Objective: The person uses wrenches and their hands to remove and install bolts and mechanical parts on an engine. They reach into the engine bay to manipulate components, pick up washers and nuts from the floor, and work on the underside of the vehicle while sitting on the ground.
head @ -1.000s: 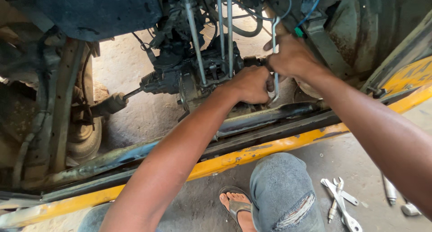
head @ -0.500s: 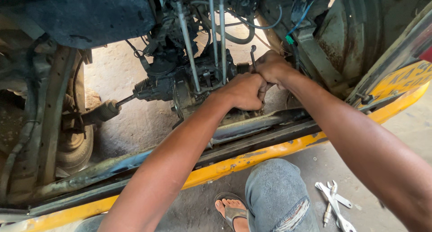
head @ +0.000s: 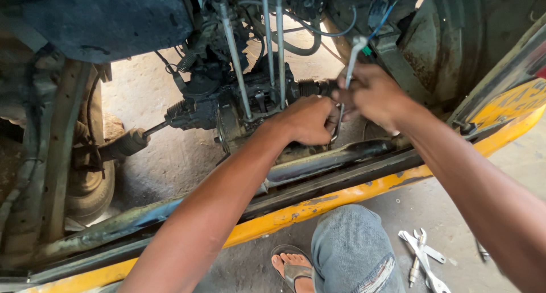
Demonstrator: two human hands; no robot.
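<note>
Fingers (head: pixel 364 102) around slim silvery wrench (head: pixel 351 57)

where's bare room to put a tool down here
Bare concrete lies right of the knee, around the spanners, below the yellow frame rail. Under the vehicle, open ground lies left of the engine block. Around both hands it is crowded.

Two bare forearms without sleeves, a knee (head: pixel 352 247) in faded, frayed blue jeans, and a foot in a grey flip-flop (head: pixel 293 267).
</note>
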